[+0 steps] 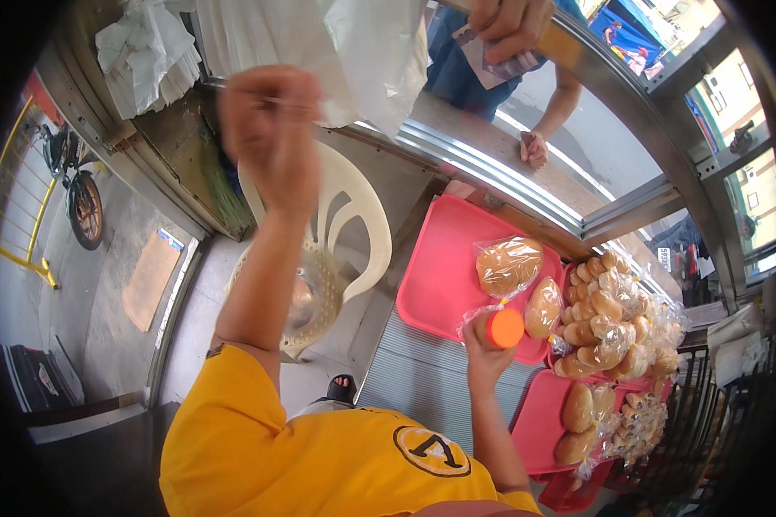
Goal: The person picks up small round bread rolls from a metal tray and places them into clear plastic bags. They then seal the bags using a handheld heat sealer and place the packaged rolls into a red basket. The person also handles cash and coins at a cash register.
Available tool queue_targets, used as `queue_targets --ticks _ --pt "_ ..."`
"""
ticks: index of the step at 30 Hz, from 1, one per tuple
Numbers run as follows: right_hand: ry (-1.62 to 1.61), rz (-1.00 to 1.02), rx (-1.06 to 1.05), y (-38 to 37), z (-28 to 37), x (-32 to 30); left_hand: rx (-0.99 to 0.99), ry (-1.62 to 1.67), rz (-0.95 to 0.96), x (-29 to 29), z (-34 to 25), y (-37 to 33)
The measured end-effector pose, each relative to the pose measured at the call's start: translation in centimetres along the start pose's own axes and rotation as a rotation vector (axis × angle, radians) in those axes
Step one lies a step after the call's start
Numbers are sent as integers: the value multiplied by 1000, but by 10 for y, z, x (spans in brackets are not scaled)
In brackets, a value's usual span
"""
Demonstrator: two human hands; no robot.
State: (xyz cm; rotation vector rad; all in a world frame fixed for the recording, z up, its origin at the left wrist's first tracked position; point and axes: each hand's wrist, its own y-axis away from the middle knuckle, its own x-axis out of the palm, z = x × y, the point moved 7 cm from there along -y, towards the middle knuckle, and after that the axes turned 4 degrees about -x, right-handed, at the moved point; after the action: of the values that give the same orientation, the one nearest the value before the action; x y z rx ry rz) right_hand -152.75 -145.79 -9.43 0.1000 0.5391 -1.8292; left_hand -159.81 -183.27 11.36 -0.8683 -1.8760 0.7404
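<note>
My right hand [485,366] is wrapped round a small jar with an orange lid [503,328], held just over the near edge of a pink tray [431,250]. Bagged bread loaves [510,266] lie on that tray, beyond the jar. Raised at the upper left, my left hand [272,129] is smeared by motion, its fingers seemingly curled. Whether it holds anything does not show. Hanging white plastic bags [371,60] are close behind it. Across the counter, another person's hand [517,26] holds what looks like a banknote [489,65], while their other hand [534,149] rests on the ledge.
Below my left arm stands a cream plastic chair [366,207] with a metal bowl or lid on its seat. Several bagged bread rolls [608,319] crowd the trays at right. A metal window frame [457,168] separates me from the other person. More plastic bags [147,56] hang at upper left.
</note>
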Motion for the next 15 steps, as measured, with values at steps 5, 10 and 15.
queue_targets --ticks 5,10,15 --pt "-222 10 -173 -103 102 21 -1074 490 28 89 72 65" --pt "-226 34 -260 -188 174 34 -1188 891 -7 153 74 49" --pt "-476 206 -248 -213 215 48 -1171 769 -100 148 87 41"
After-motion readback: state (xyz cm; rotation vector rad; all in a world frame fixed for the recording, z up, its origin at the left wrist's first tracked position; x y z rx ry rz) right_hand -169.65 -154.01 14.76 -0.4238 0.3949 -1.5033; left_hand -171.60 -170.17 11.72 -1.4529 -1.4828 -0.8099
